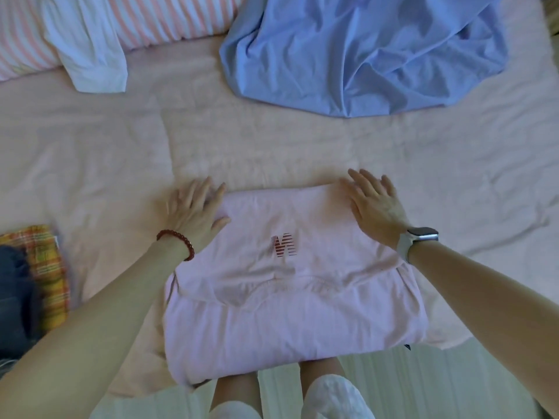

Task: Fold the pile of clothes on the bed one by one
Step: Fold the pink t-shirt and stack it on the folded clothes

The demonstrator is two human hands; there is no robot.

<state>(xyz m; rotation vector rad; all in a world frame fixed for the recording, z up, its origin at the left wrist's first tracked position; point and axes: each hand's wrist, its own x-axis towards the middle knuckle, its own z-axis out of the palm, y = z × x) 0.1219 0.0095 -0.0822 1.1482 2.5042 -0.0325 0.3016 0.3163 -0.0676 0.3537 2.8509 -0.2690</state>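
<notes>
- Your pink T-shirt (287,297) lies in the lower middle of the frame, folded into a compact block at the near edge of the bed (272,140), its neckline turned toward you and a small red striped logo (283,244) facing up.
- Your left hand (193,211) rests at the shirt's far left corner, fingers (211,192) spread and straight, touching the cloth and gripping nothing.
- Your right hand (373,204) lies flat on the far right corner, fingers extended in the same way. With both palms pressing the far fold, you seem to be flattening the crease so the shirt keeps its shape; this fold looks close to finished.
- A red bead bracelet (178,241) circles your left wrist and a watch (419,240) your right.
- More clothes wait: a crumpled blue garment (363,55) spreads across the upper right, well apart from the shirt, and a white garment (90,49) hangs over a pink-striped pillow (157,22) at the upper left.
- At the left edge sits a plaid cloth (48,267) beside something dark blue (15,291); whether these are folded already, you cannot tell.
- The bed carries a soft, wrinkled pale pink sheet, so creases underneath may print into your fold.
- Below the bed edge, a light floor (423,382) and your legs show at the bottom.
</notes>
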